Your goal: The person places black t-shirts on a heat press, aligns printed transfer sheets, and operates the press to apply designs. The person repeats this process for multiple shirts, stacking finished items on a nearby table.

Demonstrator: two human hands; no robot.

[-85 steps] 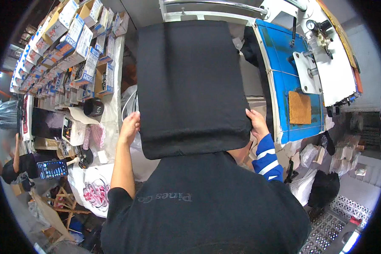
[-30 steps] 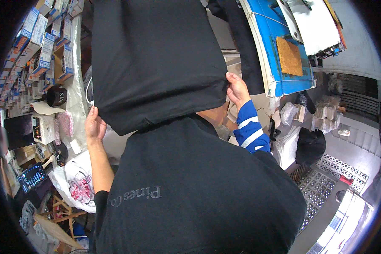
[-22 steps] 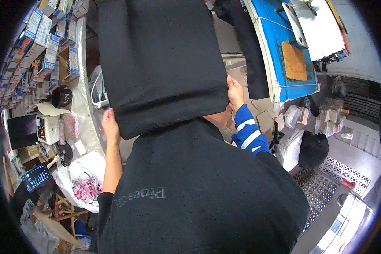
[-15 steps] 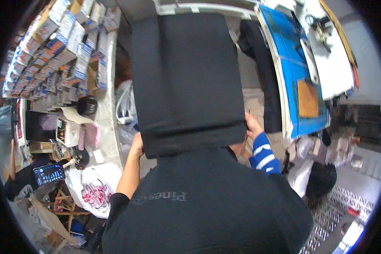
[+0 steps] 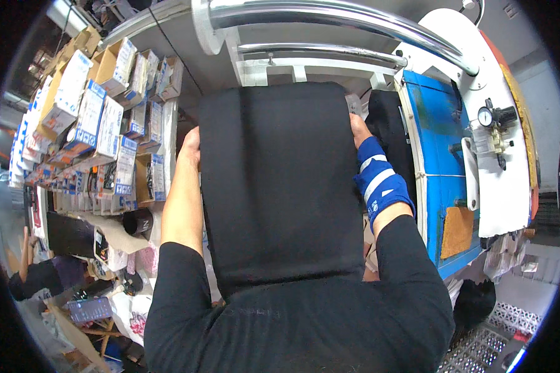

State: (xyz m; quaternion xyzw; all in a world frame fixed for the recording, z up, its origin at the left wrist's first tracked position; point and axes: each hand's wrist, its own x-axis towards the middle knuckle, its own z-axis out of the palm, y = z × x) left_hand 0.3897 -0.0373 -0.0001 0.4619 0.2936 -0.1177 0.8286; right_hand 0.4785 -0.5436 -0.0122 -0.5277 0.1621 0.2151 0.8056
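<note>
While both hands grip — black cloth (image 5: 280,186) lies between

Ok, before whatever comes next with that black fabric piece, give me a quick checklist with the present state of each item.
1. Left hand on the left edge of the black fabric piece: ok.
2. Right hand on its right edge: ok.
3. Fabric held flat, no visible folds: ok.
4. Grip of the fingers behind the fabric: cannot tell, hidden.
5. Fabric apart from the metal bar above: ok.
6. Blue-topped machine beside the right wrist, contact: cannot tell.
</note>
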